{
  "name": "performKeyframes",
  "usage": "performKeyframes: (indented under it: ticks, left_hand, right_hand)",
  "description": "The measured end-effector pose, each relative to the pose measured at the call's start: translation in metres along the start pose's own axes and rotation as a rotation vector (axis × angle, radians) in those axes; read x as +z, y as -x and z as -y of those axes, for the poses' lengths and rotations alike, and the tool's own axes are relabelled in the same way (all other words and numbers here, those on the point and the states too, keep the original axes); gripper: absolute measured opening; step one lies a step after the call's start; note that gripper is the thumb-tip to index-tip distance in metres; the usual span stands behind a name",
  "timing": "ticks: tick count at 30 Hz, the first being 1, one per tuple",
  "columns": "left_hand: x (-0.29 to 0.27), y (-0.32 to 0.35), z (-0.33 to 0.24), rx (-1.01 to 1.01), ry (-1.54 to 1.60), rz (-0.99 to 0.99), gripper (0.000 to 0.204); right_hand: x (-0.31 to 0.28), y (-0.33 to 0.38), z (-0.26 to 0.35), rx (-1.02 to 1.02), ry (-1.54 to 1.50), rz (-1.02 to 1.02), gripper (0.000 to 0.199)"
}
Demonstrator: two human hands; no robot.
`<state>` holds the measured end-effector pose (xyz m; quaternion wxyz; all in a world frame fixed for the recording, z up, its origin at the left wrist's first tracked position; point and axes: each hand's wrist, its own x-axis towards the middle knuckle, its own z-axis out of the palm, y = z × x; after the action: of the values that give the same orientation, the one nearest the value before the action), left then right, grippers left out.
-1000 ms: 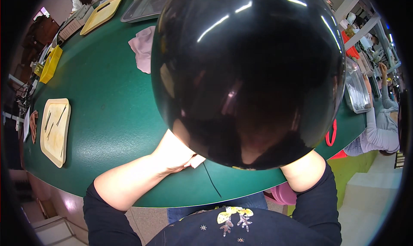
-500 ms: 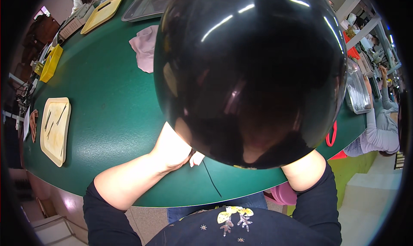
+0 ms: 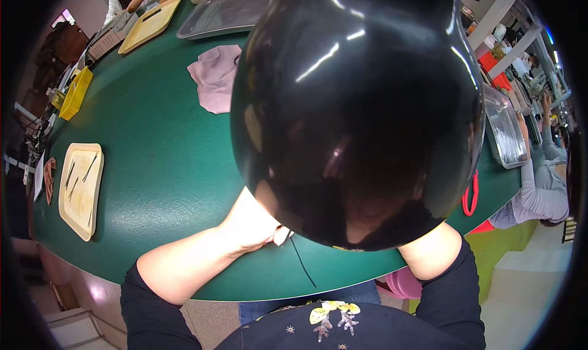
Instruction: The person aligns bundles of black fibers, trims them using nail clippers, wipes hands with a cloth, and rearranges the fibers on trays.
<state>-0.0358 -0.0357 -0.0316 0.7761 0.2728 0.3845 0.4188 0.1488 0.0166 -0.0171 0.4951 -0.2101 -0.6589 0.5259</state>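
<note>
A large glossy black dome (image 3: 361, 123), like a lamp shade, fills the middle of the view and covers most of both hands. My left hand (image 3: 260, 222) reaches in under its lower left rim, with curled fingers partly showing. What they hold is hidden by the dome. From beside these fingertips a thin black wire-like strand (image 3: 302, 264) runs toward the near table edge; whether I grip it cannot be made out. Only my right forearm shows at the dome's lower right, the hand itself being hidden.
On the green table (image 3: 153, 160), a cream tray (image 3: 92, 212) with several thin dark pieces stands left. A pink cloth (image 3: 211, 83) and a metal tray (image 3: 223, 10) lie farther back. Right are red handles (image 3: 470, 197) and another metal tray (image 3: 505, 129). Co-workers sit at far left and right.
The view has shifted slightly, so the dome sits a little differently and more of the pink cloth shows. My left hand stays by the strand, under the dome's rim.
</note>
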Motion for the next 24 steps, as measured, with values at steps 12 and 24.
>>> performKeyframes:
  ticks: [12,24]
  left_hand:
    - [0.000,-0.005,0.001,0.054,-0.026,0.020,0.057]
    - [-0.003,-0.004,0.002,0.016,0.076,0.050,0.035]
  right_hand:
    - [-0.002,0.002,0.006,0.020,0.011,-0.011,0.030]
    - [0.001,0.003,0.003,0.020,0.001,-0.012,0.024]
